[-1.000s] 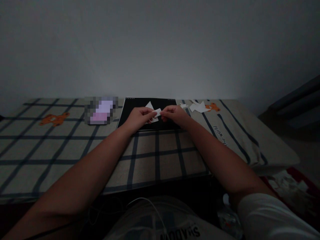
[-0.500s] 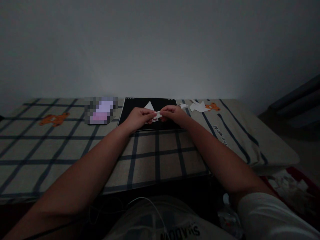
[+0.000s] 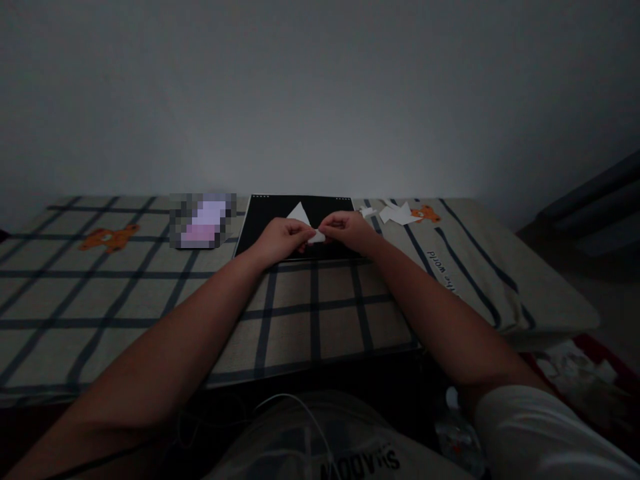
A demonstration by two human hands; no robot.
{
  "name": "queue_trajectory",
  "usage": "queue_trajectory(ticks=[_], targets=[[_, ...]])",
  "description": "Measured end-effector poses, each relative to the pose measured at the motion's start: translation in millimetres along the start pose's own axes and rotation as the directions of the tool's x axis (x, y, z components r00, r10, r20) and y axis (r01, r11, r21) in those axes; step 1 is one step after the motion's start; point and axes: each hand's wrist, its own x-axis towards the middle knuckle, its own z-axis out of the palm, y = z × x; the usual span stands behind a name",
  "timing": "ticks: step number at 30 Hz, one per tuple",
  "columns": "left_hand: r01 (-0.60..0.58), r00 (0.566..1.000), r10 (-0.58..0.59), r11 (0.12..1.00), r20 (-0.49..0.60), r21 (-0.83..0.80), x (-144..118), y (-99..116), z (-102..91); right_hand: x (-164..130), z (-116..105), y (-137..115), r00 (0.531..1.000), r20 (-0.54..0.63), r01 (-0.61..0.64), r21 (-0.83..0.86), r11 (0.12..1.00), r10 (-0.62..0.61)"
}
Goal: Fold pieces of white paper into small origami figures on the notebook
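Note:
Over a black board (image 3: 260,213), my left hand (image 3: 284,238) and my right hand (image 3: 345,228) meet, fingertips almost touching. Both pinch a small folded piece of white paper (image 3: 316,236), one at each side. Fingers cover much of it, so its exact shape is hard to make out. Just behind my left hand, a white paper triangle (image 3: 299,213) points away from me on the board; its lower part is hidden.
Right of the board lie a small white folded piece (image 3: 367,212) and several pointed white paper pieces (image 3: 399,213). A pixelated phone-like object (image 3: 204,223) is at the left on the checked tablecloth (image 3: 290,303). Below the table's edge stands a clear plastic bottle (image 3: 457,433).
My left hand has shifted slightly down and right, bringing the fingertips closer together. The paper between them has changed from a narrow strip to a small peaked shape.

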Motion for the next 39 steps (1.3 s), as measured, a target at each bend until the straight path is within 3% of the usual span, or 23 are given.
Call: queue_trajectory(ticks=[10,20,28,32,39], targets=[[-0.11,0.994,0.111,0.987,-0.002,0.117,3.2,-6.8,-0.3,-0.6,-1.5,2.1,0.999,0.024,0.023,0.003,1.0,-0.023],[-0.245,0.96,0.275,0.921,-0.061,0.302,-4.4,2.7,2.1,-3.3,-0.7,-1.7,0.994,0.035,0.098,0.021,0.995,-0.099],[-0.234,0.951,0.289,0.907,-0.112,0.349,-1.5,-4.6,3.2,-1.3,-3.9,1.2,0.992,0.02,0.129,-0.074,0.989,-0.128],[-0.266,0.945,0.317,0.882,-0.073,0.389,-1.3,-5.9,0.8,-1.9,-1.3,1.1,0.992,0.013,0.127,-0.104,0.986,-0.127],[-0.185,0.936,0.271,0.921,-0.224,0.342,-0.9,-2.7,1.2,0.4,3.2,0.2,1.0,-0.004,0.027,0.083,0.996,-0.027]])
